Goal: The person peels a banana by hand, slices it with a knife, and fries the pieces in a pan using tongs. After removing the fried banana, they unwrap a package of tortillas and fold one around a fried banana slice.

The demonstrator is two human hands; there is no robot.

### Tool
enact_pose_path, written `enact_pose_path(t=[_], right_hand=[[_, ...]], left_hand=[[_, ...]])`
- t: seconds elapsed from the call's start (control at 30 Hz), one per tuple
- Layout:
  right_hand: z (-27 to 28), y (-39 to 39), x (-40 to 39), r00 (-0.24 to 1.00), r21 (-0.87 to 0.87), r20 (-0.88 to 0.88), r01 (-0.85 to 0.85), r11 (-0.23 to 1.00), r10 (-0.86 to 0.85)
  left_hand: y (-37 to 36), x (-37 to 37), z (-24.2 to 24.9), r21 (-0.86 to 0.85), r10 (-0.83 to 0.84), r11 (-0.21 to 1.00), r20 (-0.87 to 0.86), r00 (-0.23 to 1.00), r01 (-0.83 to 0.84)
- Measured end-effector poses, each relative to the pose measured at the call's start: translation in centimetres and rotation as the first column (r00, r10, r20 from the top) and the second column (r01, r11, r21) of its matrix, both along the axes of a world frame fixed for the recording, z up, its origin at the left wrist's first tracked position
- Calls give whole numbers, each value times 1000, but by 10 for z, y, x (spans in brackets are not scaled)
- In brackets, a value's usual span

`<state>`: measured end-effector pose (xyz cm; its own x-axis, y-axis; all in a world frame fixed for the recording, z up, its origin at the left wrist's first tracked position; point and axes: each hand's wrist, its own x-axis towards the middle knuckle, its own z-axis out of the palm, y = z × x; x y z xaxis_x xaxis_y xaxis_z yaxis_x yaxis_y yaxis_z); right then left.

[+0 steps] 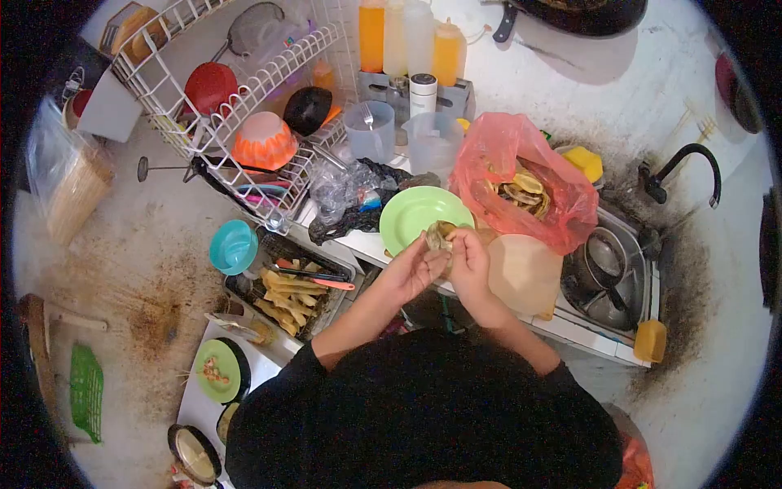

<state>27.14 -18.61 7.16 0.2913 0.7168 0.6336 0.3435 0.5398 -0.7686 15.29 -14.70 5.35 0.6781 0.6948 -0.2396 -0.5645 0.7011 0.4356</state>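
Observation:
Over the front edge of a light green plate [415, 213], both hands meet around a small brownish-green, peel-like piece [441, 232]; I cannot tell its exact kind. My left hand [417, 273] pinches it from the left with curled fingers. On its right side, my right hand [470, 259] grips it between thumb and fingers. Just behind the right hand stands a pink-red plastic bag [497, 159], open at the top, with yellow and dark-brown banana-like pieces [525, 191] inside. A pale wooden cutting board [525, 273] lies right of my right hand.
A sink [639, 306] holding pots is at right, under a black tap [688, 159]. Left are a dark tray [322, 259] of pale yellow strips, a turquoise bowl [234, 246] and a dish rack [204, 143]. Sauce bottles [371, 37] and plastic jugs [369, 130] stand behind.

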Motion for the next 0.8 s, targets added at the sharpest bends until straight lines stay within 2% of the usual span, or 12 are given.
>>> enact_pose_path(t=[0.1,0.2,0.3,0.37,0.4,0.57,0.67,0.7,0.8], right_hand=[[8,-8,6,978,-74,186,-83,994,95],[0,-10,10,975,-197,209,-32,980,73],[0,-11,12,939,-204,326,-46,978,112],[6,-11,9,963,-244,203,-124,962,176],[8,-10,8,968,-261,140,-165,951,207],[14,-3,15,918,-285,301,-173,943,259],[20,-1,15,886,-230,394,-162,959,244],[21,0,15,879,-207,419,-154,966,229],[-6,10,17,981,-395,-13,-181,901,191]], left_hand=[[4,-9,-2,138,22,990,-73,997,-12],[0,-12,11,291,46,957,-129,991,-6],[-3,-12,11,367,117,928,-131,984,-61],[2,-14,2,421,134,905,-166,977,-52],[3,-16,3,438,139,898,-182,973,-46],[4,-19,7,440,154,898,-339,928,11],[2,-16,9,398,158,916,-266,951,-41],[3,-17,10,420,124,907,-250,960,-8],[7,-21,12,443,9,892,-203,979,83]])
